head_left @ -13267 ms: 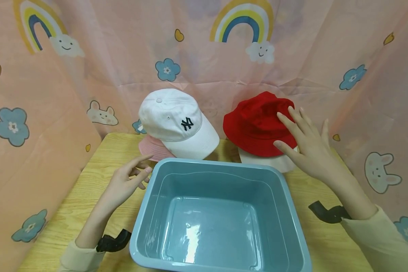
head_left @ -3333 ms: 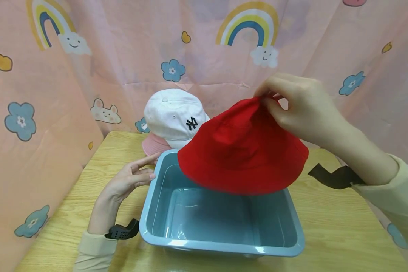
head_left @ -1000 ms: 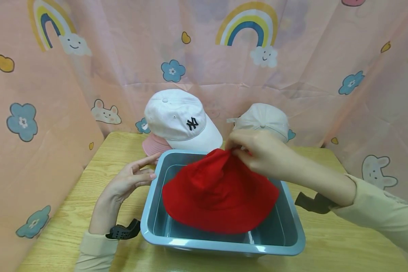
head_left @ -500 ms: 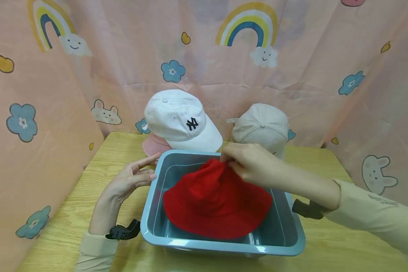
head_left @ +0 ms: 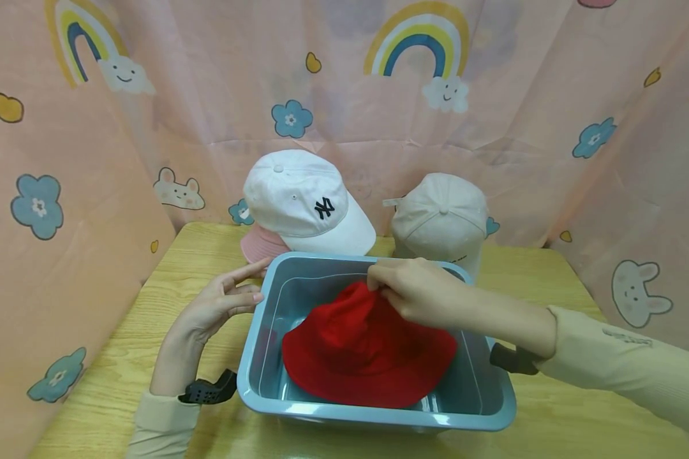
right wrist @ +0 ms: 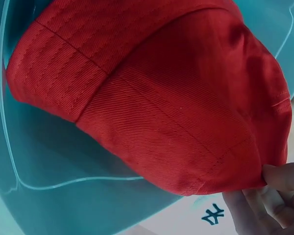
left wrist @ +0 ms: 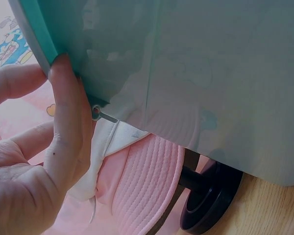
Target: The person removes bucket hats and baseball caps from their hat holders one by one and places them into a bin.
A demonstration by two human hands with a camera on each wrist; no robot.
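Sideways, gaps between hat (head_left: 367, 357) and tub (head_left: 379, 415).

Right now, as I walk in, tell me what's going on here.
A person's right hand pinches the red hat by its crown, holding it inside the blue tub. Their left hand touches the tub's left rim. Whether the hat meets the bottom is hard to tell. Behind the tub, a white cap sits over a pink hat, with a beige cap to the right.
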